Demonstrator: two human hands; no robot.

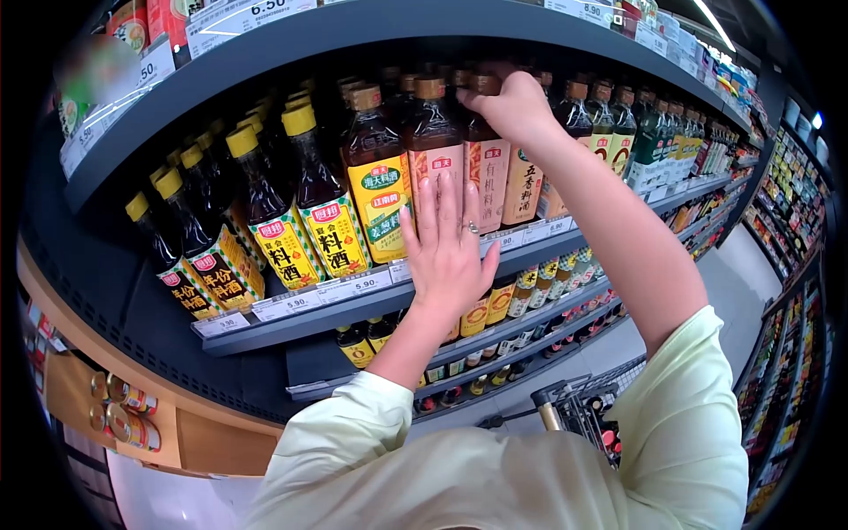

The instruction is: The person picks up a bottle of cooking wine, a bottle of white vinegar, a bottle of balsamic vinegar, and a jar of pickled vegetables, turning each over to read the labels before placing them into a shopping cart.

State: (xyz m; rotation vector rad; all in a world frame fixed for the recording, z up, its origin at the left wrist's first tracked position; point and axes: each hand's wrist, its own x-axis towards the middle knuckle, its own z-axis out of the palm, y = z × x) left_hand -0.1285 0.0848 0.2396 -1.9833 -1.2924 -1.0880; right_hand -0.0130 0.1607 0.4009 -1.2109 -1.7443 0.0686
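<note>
My left hand lies with its fingers stretched out flat against the front of a pink-labelled cooking wine bottle. A ring shows on one finger. Right beside it stands another pink-labelled cooking wine bottle with a brown cap. My right hand is curled round that bottle's neck, just under the cap; its far fingertips are partly hidden. To the left, a cooking wine bottle with a yellow and green label stands upright. A bottle with a tan label is on the right, partly behind my forearm.
Yellow-capped bottles fill the left of the shelf, and green-labelled bottles its right. The upper shelf edge hangs low over the caps. Price tags line the front. A shopping cart stands below right; cans sit lower left.
</note>
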